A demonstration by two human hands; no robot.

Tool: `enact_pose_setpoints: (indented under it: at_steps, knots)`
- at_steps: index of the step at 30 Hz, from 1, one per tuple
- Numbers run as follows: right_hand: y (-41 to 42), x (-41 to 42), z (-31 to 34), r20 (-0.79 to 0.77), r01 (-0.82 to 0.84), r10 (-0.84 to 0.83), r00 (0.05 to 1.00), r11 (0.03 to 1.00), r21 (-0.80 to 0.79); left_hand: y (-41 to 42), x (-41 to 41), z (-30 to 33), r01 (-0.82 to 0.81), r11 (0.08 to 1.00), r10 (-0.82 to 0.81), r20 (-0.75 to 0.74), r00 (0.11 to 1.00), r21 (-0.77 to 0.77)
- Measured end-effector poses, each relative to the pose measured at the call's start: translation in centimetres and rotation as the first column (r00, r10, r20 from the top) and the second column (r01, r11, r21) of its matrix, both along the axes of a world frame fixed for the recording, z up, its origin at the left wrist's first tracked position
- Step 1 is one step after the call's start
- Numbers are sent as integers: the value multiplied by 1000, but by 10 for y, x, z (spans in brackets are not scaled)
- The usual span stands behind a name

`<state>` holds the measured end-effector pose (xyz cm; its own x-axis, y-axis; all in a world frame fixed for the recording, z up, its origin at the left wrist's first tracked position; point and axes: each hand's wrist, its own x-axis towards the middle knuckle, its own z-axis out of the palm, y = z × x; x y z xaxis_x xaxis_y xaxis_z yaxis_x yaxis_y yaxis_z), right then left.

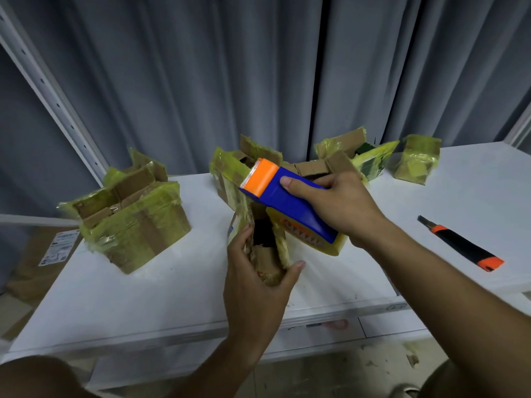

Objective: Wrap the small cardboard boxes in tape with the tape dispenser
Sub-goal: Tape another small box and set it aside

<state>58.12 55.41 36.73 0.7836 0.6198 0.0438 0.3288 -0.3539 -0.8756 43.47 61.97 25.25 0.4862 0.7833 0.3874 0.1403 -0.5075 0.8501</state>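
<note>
My right hand (336,206) grips a blue tape dispenser (290,201) with an orange head, its yellowish tape roll hanging beneath. The dispenser's toothed end points up and left, above a small cardboard box (265,248) smeared with yellow tape. My left hand (255,282) holds that box from below and from the near side, thumb on its right edge. The box is tilted and its top is open, dark inside. It sits just above the white table (172,297).
Other taped cardboard boxes stand on the table: one at the left (129,219), one behind the dispenser (230,168), some at the back right (347,150), (416,159). A black and orange utility knife (462,244) lies at the right. Grey curtains hang behind.
</note>
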Motion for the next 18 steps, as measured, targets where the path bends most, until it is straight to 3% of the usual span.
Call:
enact_pose_setpoints:
  at_steps: [8,18]
  knots:
    - [3,4,3,-29,25,-25,999,1000,19,10,-2,-7,-6,994,9,-23,1000,111]
    - [-8,16,10,31,54,-56,998,997,52,35,-23,-6,50,965,5,-208,978,259]
